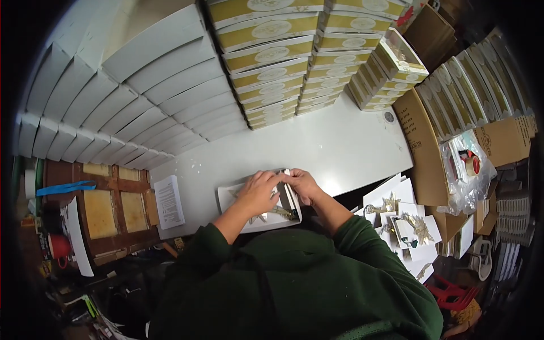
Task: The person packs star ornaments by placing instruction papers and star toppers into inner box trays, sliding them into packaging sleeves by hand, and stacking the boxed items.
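Observation:
A shallow white box (226,195) lies on the white table (351,153) close to my body, with gold, star-like ornament pieces (277,212) partly visible inside. My left hand (259,191) reaches over the box, its fingers bent and together near the far edge. At the box's far right corner, my right hand (302,185) has its thumb and fingers closed on the box's edge. The fingertips of both hands nearly meet there. What lies beneath my left palm is hidden.
White boxes (181,73) are stacked at the back left, gold-and-white boxes (272,56) at the back centre. A paper stack (169,201) lies on the left. White cards with gold ornaments (405,229) and an open carton (422,153) stand on the right.

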A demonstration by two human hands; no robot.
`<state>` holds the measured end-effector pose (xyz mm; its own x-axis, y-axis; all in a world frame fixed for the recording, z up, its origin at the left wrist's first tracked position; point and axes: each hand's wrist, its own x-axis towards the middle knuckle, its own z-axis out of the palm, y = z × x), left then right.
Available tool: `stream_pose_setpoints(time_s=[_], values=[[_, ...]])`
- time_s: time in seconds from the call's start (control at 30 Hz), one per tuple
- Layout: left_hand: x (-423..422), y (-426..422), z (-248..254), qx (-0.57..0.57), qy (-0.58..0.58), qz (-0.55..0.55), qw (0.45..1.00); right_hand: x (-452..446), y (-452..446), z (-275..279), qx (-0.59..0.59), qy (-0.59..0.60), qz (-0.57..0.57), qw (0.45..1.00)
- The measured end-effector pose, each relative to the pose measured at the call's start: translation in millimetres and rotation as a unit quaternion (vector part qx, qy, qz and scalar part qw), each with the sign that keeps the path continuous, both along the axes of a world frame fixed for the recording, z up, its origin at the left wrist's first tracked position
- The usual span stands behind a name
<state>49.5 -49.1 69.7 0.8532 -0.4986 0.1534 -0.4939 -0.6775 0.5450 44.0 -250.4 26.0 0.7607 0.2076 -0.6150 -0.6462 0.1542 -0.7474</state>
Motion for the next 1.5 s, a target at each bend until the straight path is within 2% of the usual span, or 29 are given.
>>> stream_pose_setpoints(time_s=[0.07,0.2,0.27,0.43,0.5,0.57,0.77,0.9,1.1,1.23,1.4,1.5], values=[[-0.9,-0.3,4.0,0.049,0.011,0.054,0.997,10.5,12.6,41.0,-0.021,-0.01,-0.046,0.999],[6.5,6.1,5.8,0.088,0.073,0.088,0.989,12.9,39.0,79.1,-0.092,-0.077,-0.031,0.992],[10.1,15.6,11.4,0.101,0.088,0.107,0.985,14.8,45.5,84.6,-0.113,-0.106,-0.021,0.988],[0.8,34.0,31.9,0.108,0.084,0.067,0.988,11.8,44.0,84.7,-0.111,-0.116,0.001,0.987],[6.5,29.6,34.7,-0.056,0.142,0.155,0.976,17.0,43.8,85.8,-0.106,-0.141,-0.007,0.984],[7.0,25.4,35.9,-0.219,0.199,0.233,0.926,19.4,42.3,85.4,-0.102,-0.16,-0.016,0.982],[-1.1,26.8,27.7,-0.163,0.176,0.165,0.957,33.1,40.2,95.4,-0.117,-0.197,0.005,0.973],[3.3,25.6,23.1,-0.366,0.227,0.186,0.883,24.7,49.3,108.1,-0.155,-0.285,0.022,0.945],[20.8,25.7,27.4,-0.354,0.196,0.148,0.903,35.4,48.6,120.8,-0.141,-0.269,0.071,0.95],[10.5,26.2,46.2,-0.187,0.144,0.156,0.959,36.0,50.1,95.4,-0.101,-0.236,0.076,0.963],[3.6,19.5,44.1,-0.235,0.135,0.276,0.922,22.0,60.6,129.6,-0.219,-0.266,0.117,0.931],[-2.3,19.3,43.4,-0.31,0.141,0.266,0.902,19.2,63.7,120.5,-0.205,-0.272,0.084,0.936]])
